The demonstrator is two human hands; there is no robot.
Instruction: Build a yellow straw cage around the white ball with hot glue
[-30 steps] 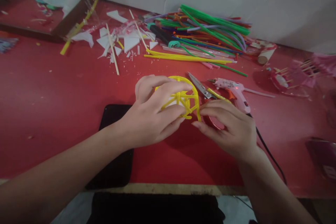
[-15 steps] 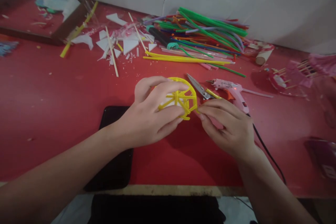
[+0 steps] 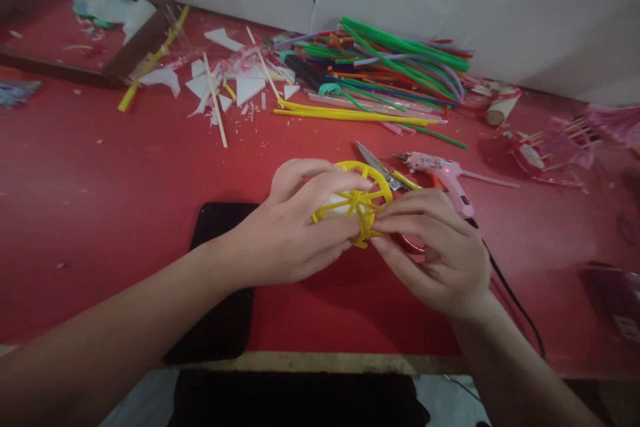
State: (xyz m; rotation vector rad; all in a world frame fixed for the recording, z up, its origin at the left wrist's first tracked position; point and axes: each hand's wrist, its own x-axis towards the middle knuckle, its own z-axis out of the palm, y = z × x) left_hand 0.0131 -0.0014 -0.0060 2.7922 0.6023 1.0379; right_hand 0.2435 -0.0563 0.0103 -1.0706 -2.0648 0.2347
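Note:
A yellow wheel-shaped craft piece (image 3: 356,199), with spokes and a rounded rim that look made of pipe cleaners, is held above the red table. White material shows behind its spokes. My left hand (image 3: 315,223) wraps round its left side and hides part of it. The fingertips of my right hand (image 3: 430,240) pinch the piece's yellow strip at the lower right edge. Just beyond lie scissors (image 3: 376,161), their handles partly covered by my right hand. A pink glue gun (image 3: 443,170) with a small red light rests to the right.
Bundled coloured pipe cleaners (image 3: 395,57) lie at the back, with yellow ones (image 3: 355,115) in front. White scraps (image 3: 247,88), sticks and a dark-handled cutter (image 3: 305,70) are beside them. A black tablet-like slab (image 3: 215,320) is under my left forearm. A brown frame (image 3: 135,47) stands back left.
Both hands stay on the yellow piece, which has shifted slightly right and down with my left hand. My right fingertips have moved from its outer rim to its lower right part.

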